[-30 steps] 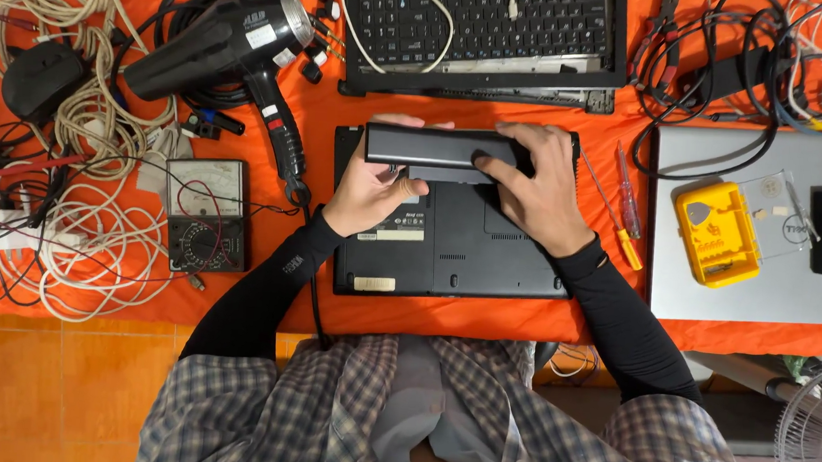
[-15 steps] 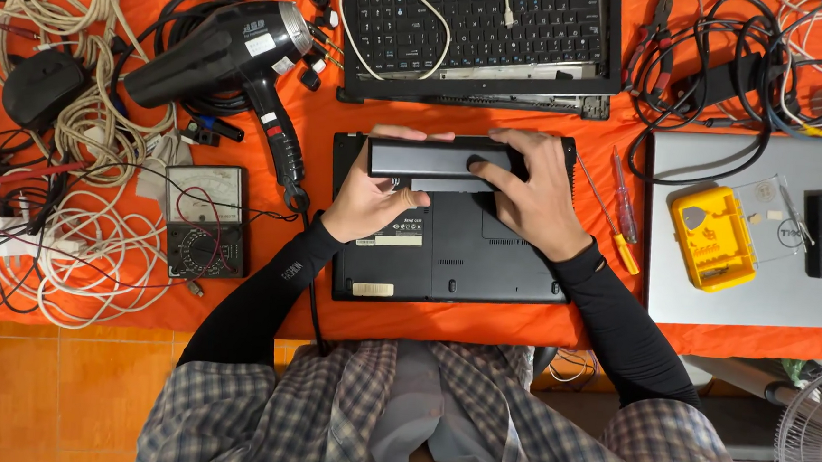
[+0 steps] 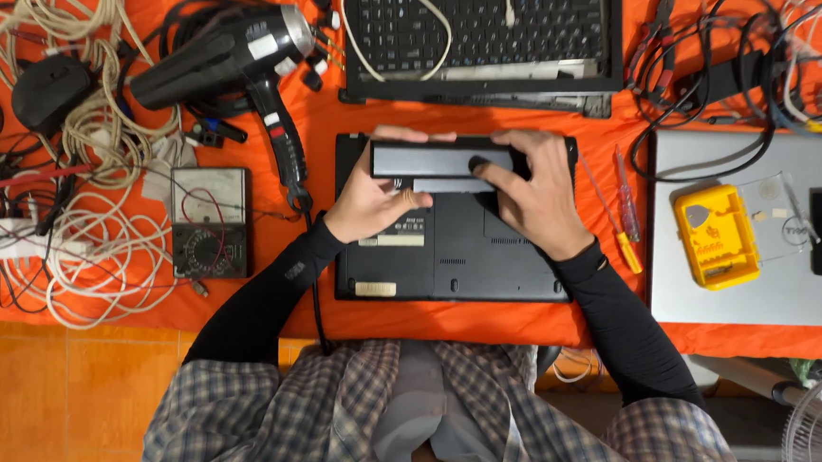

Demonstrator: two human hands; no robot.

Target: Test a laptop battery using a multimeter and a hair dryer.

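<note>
At the rear edge of the upturned black laptop base (image 3: 457, 253), which lies on the orange cloth (image 3: 321, 140) directly before me, I hold the long grey-black rectangular battery pack (image 3: 439, 164) with both hands. My left hand (image 3: 375, 196) grips its left end, thumb across the lower face and fingers curled over the far side. My right hand (image 3: 532, 196) clamps the right end, one fingertip pressing the top face. The pack sits level over its bay, touching the base; I cannot tell whether it is latched. I judge the step in hand to be working the pack at its slot. The next move calls for even pressure from both ends, kept parallel to the edge. A black hair dryer (image 3: 222, 58) and an analogue multimeter (image 3: 209, 221) lie to my left, a yellow tool case (image 3: 715, 235) to my right.
</note>
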